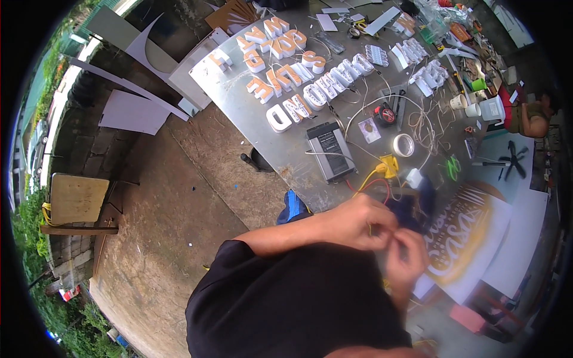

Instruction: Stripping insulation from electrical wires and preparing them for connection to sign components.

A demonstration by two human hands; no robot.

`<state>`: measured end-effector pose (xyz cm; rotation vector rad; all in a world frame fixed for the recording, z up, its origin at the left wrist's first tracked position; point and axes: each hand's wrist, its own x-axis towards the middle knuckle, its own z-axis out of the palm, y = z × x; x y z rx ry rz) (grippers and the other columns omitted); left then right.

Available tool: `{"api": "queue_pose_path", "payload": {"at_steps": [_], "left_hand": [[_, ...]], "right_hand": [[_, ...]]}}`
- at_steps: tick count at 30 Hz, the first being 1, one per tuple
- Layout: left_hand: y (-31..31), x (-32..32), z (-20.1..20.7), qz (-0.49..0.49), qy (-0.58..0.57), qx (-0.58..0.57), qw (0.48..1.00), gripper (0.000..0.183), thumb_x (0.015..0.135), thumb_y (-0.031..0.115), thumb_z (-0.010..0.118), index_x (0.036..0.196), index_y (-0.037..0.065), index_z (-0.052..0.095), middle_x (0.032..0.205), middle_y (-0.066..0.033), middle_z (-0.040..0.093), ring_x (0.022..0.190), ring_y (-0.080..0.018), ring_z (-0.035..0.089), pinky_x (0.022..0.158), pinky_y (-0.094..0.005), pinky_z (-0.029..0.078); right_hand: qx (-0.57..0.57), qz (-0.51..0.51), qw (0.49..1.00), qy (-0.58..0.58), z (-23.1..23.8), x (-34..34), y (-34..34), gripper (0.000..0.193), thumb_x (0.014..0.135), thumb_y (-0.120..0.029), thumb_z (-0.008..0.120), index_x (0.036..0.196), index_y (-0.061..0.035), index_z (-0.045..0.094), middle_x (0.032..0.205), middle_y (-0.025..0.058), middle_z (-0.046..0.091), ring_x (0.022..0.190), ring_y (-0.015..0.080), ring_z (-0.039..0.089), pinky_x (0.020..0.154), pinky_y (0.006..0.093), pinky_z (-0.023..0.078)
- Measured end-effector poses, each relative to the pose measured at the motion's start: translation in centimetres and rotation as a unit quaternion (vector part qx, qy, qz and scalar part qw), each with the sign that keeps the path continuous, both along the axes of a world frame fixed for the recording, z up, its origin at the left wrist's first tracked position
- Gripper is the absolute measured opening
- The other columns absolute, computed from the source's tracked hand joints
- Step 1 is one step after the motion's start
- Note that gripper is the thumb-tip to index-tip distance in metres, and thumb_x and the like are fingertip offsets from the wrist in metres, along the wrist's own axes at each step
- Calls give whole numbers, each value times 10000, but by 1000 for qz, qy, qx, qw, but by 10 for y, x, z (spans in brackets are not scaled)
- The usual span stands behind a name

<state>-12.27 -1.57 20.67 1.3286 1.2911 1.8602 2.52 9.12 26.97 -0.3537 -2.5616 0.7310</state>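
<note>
"Yellowish, that thin strand (pixel 370 228). Where exactly is it?"

"At the left hand (pixel 363 222), right in its pinch, low in front of the dark shirt (pixel 298 298). Thumb and fingers are drawn together with hardly any gap, and they seem to have hold of it."

"And the right hand (pixel 407 258)?"

"Just beside it, on the strand's right and a little nearer the body. Its fingers are curled in and their tips come up to the left hand's tips. Blur hides whether they grip anything; I can't tell."

"Which way does the strand point?"

"Too little shows to be sure of its long axis. What matters is that it lies on the left hand's side, so the right fingers reach it from the right."

"Does it belong to the yellow cable (pixel 362 187)?"

"I can't tell. That cable slants from the yellow plug (pixel 388 167) down and left, then passes out of sight behind the left forearm."

"What about the power box (pixel 330 154)?"

"On the metal table (pixel 233 95), beyond the left forearm, long side running mostly away from the person. The left hand is nearer to it."
</note>
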Motion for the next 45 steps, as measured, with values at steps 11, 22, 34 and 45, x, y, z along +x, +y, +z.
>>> {"api": "queue_pose_path", "payload": {"at_steps": [11, 22, 34, 45], "left_hand": [[0, 4, -6, 4, 15, 40, 999, 59, 764, 22, 694, 817, 11, 673, 752, -122, 674, 689, -301, 677, 595, -365, 524], [0, -6, -2, -75, 10, -7, 997, 74, 798, 41, 699, 863, 31, 664, 715, -89, 665, 630, -253, 665, 549, -338, 494], [-2, -6, -7, -80, -26, -51, 995, 95, 797, 20, 707, 889, 7, 691, 788, -102, 695, 652, -209, 672, 477, -298, 486], [0, -13, 1, -4, 41, -27, 999, 140, 768, -25, 712, 895, 23, 680, 807, -87, 700, 667, -252, 673, 586, -332, 518]], "right_hand": [[-71, 11, 997, -40, 9, -1, 0, 206, 747, 114, 718, 885, 3, 614, 841, 115, 657, 723, 232, 652, 638, 314, 522], [-122, 27, 991, -45, 9, 1, 6, 190, 738, 84, 732, 871, -6, 630, 846, 111, 654, 771, 278, 661, 679, 356, 521], [-114, 26, 993, -26, 7, -4, 3, 184, 753, 86, 716, 878, -3, 615, 842, 113, 636, 759, 293, 647, 654, 369, 518], [-104, 30, 994, 2, 0, -12, 7, 220, 756, 110, 703, 921, -2, 610, 891, 118, 627, 778, 295, 641, 660, 371, 520]]}}
